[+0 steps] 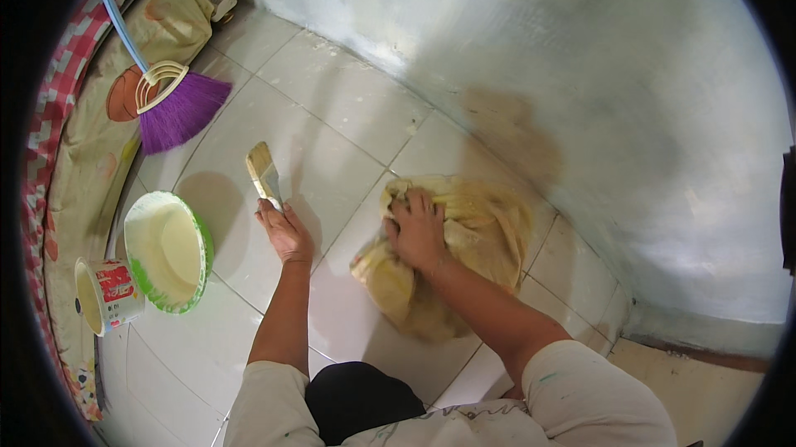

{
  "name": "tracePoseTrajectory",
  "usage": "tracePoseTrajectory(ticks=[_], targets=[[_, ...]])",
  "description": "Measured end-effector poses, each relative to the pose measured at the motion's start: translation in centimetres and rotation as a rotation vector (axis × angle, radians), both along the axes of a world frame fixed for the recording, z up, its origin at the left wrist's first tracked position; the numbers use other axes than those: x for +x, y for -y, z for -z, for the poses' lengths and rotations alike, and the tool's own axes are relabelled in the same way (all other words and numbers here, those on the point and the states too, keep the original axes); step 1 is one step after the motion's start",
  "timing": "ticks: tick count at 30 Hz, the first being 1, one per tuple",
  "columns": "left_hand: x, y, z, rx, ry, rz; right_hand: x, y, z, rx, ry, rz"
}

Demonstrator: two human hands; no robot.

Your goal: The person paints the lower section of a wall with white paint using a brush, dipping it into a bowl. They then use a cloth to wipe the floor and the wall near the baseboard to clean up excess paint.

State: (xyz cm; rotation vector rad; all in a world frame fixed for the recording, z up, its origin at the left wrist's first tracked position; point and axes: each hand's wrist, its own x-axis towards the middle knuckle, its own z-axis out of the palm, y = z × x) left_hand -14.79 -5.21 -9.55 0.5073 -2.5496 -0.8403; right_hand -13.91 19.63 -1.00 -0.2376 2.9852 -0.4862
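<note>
My left hand [286, 234] is closed around the handle of a flat paintbrush [263, 172], its pale bristles pointing up and away from me. My right hand [417, 230] presses down on a crumpled yellowish cloth [481, 235] spread over the tiled floor, with the fingers curled into its folds. The cloth's near edge looks smeared by motion. To the left of the brush stands a green-rimmed basin [206, 258] coated inside with cream-coloured paint.
A white and red plastic tub [116, 291] leans beside the basin. A purple broom [184, 109] rests against the patterned cushion or mattress [87, 190] on the left. Pale paint specks mark the floor tiles [332, 107]. A patchily painted wall [597, 74] borders the far and right side.
</note>
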Motion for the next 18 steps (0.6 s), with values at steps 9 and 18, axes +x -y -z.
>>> tracePoseTrajectory(ticks=[9, 18], targets=[[0.3, 1.1, -0.2, -0.037, 0.034, 0.023, -11.9, 0.3, -2.5, -0.239, 0.185, 0.173], [0.0, 0.5, 0.0, -0.073, 0.068, 0.085, -16.2, -1.3, 4.0, -0.235, -0.163, 0.352]])
